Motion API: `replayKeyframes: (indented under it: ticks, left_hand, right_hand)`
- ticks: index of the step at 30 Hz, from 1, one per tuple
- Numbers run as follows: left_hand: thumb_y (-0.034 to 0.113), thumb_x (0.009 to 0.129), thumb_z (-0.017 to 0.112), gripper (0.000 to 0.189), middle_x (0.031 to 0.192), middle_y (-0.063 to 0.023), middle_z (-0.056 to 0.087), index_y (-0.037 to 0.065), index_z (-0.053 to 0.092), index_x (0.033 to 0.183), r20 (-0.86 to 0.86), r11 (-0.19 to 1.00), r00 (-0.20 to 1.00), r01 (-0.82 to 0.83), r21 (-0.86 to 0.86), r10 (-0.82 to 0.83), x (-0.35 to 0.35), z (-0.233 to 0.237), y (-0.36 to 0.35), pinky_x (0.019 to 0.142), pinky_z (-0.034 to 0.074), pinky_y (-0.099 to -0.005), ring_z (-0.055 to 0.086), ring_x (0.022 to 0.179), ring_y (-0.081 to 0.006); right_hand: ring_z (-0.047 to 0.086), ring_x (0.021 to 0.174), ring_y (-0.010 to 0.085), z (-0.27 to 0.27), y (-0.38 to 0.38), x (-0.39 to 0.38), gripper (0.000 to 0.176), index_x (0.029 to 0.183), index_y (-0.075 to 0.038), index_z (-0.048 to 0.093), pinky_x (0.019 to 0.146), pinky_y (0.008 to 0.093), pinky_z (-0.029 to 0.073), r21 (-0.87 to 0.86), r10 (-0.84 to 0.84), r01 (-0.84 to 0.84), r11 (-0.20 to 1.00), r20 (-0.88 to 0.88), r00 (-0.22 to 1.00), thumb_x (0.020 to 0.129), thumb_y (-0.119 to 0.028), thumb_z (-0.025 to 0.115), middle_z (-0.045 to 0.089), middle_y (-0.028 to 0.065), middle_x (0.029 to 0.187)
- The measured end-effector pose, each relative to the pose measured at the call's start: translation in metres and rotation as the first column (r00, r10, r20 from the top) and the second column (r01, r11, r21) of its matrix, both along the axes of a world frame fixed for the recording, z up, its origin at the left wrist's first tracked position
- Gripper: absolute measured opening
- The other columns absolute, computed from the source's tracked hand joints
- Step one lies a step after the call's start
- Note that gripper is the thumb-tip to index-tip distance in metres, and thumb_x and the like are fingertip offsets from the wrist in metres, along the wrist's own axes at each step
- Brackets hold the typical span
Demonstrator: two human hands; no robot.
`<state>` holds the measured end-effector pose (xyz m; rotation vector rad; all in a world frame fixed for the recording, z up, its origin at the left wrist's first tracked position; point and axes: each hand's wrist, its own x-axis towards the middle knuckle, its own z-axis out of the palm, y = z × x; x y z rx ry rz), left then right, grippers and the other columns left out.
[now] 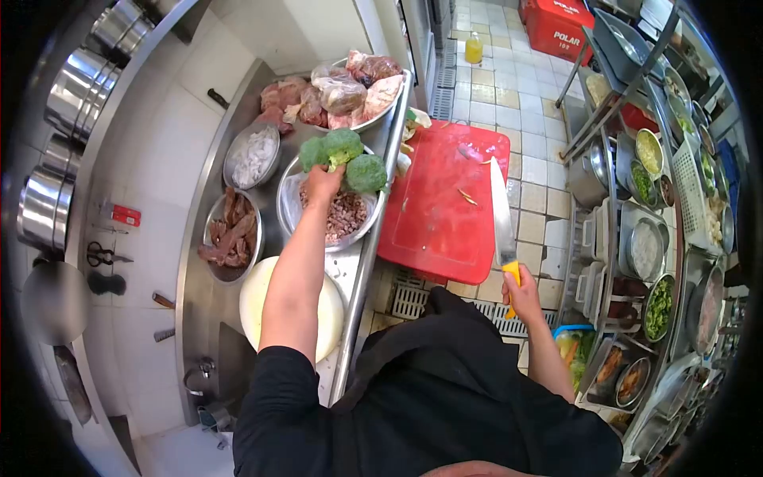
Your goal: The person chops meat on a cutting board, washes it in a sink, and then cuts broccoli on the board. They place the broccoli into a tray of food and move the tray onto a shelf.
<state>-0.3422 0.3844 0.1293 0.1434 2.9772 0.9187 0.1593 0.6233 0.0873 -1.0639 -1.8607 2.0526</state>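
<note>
My left hand (324, 181) reaches over a metal bowl (284, 208) of chopped reddish meat (342, 219), its fingers closed on broccoli (343, 146). Another green head (366, 173) rests at the bowl's right side. In my right hand (521, 291) is a large knife (501, 211), held by its yellow handle, blade pointing away from me along the right edge of a red cutting board (437, 207). A few thin yellowish scraps (467, 196) lie on the board.
Around the bowl stand a tray of raw meat (342, 87), a bowl of whitish pieces (253, 157), a bowl of meat strips (230, 230) and a round pale board (258, 298). Shelves with food containers (658, 306) line the right. A yellow bottle (474, 48) stands on the floor.
</note>
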Motion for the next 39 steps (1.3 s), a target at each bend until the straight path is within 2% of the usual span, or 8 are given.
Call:
replayKeyframes:
  ticks: [5, 11, 18, 22, 23, 26, 31, 39]
  left_hand:
    - [0.049, 0.083, 0.076, 0.06, 0.106, -0.0277, 0.076, -0.005, 0.076, 0.108, 0.091, 0.995, 0.993, 0.084, -0.063, -0.078, -0.016, 0.013, 0.001, 0.095, 0.055, -0.0476, 0.073, 0.106, -0.043]
    - [0.042, 0.092, 0.07, 0.047, 0.079, -0.0129, 0.072, -0.004, 0.074, 0.088, 0.161, 0.864, 0.984, -0.013, 0.503, -0.079, -0.015, 0.051, -0.022, 0.049, 0.049, -0.0359, 0.067, 0.059, -0.0179]
    - [0.034, 0.093, 0.07, 0.035, 0.084, -0.0067, 0.071, 0.001, 0.075, 0.105, 0.182, 0.599, 0.982, -0.176, 0.781, 0.052, 0.091, 0.099, -0.131, 0.062, 0.052, -0.0305, 0.062, 0.065, -0.0151]
    - [0.034, 0.086, 0.078, 0.039, 0.081, -0.0082, 0.074, -0.001, 0.076, 0.103, 0.132, 0.845, 0.959, -0.282, 0.455, 0.249, 0.176, 0.106, -0.219, 0.069, 0.053, -0.034, 0.068, 0.075, -0.0162]
    - [0.035, 0.081, 0.08, 0.042, 0.083, -0.0163, 0.075, -0.002, 0.075, 0.1, -0.035, 0.913, 0.938, -0.328, 0.243, 0.346, 0.198, 0.102, -0.235, 0.072, 0.055, -0.0407, 0.072, 0.076, -0.0249]
    - [0.036, 0.077, 0.083, 0.048, 0.081, -0.0205, 0.075, -0.003, 0.074, 0.105, -0.126, 0.906, 0.904, -0.419, -0.059, 0.409, 0.252, 0.105, -0.265, 0.071, 0.056, -0.0433, 0.072, 0.071, -0.0306]
    - [0.032, 0.074, 0.084, 0.052, 0.098, -0.0277, 0.073, -0.003, 0.072, 0.111, -0.111, 0.846, 0.873, -0.488, -0.216, 0.475, 0.291, 0.067, -0.31, 0.085, 0.056, -0.0501, 0.072, 0.094, -0.043]
    - [0.032, 0.077, 0.083, 0.051, 0.099, -0.028, 0.072, -0.004, 0.068, 0.108, -0.07, 0.865, 0.875, -0.485, -0.129, 0.48, 0.297, 0.029, -0.337, 0.086, 0.057, -0.0511, 0.07, 0.094, -0.0441]
  right_hand:
    - [0.053, 0.052, 0.0093, 0.007, -0.002, -0.014, 0.016, 0.112, -0.006, 0.058, 0.048, 0.0265, 0.045, -0.01, 0.068, -0.068, 0.998, 0.043, 0.997, 0.107, -0.021, 0.061, 0.057, 0.0014, 0.071]
    - [0.053, 0.052, 0.0089, 0.004, -0.015, -0.045, 0.026, 0.13, -0.007, 0.056, 0.047, 0.0267, 0.045, 0.074, 0.159, -0.16, 0.984, 0.017, 0.987, 0.107, -0.019, 0.06, 0.056, 0.0008, 0.073]
    - [0.064, 0.062, 0.0263, -0.006, -0.037, -0.1, 0.024, 0.119, -0.005, 0.054, 0.059, 0.039, 0.051, 0.368, 0.351, -0.299, 0.881, -0.083, 0.933, 0.1, -0.017, 0.064, 0.06, 0.0131, 0.078]
    - [0.068, 0.072, 0.037, 0.059, -0.063, -0.114, 0.03, 0.127, -0.005, 0.053, 0.07, 0.045, 0.053, 0.634, 0.627, -0.433, 0.641, -0.107, 0.771, 0.101, -0.018, 0.062, 0.063, 0.0156, 0.078]
    - [0.07, 0.078, 0.0406, 0.088, -0.073, -0.117, 0.035, 0.135, -0.006, 0.052, 0.074, 0.0471, 0.055, 0.394, 0.694, -0.648, 0.651, 0.035, 0.719, 0.104, -0.019, 0.06, 0.067, 0.0157, 0.078]
    - [0.072, 0.081, 0.0414, 0.087, -0.107, -0.128, 0.043, 0.146, -0.01, 0.048, 0.076, 0.0485, 0.056, 0.434, 0.857, -0.805, 0.405, 0.127, 0.499, 0.106, -0.022, 0.058, 0.07, 0.0172, 0.08]
    - [0.068, 0.083, 0.0484, 0.112, -0.181, -0.161, 0.066, 0.166, -0.025, 0.028, 0.079, 0.0576, 0.052, 0.538, 0.94, -0.834, -0.125, 0.334, 0.074, 0.105, -0.021, 0.053, 0.07, 0.0291, 0.088]
    - [0.067, 0.082, 0.0491, 0.095, -0.253, -0.171, 0.066, 0.166, -0.02, 0.027, 0.078, 0.0596, 0.051, 0.547, 0.92, -0.808, -0.219, 0.392, 0.016, 0.105, -0.019, 0.051, 0.069, 0.0309, 0.085]
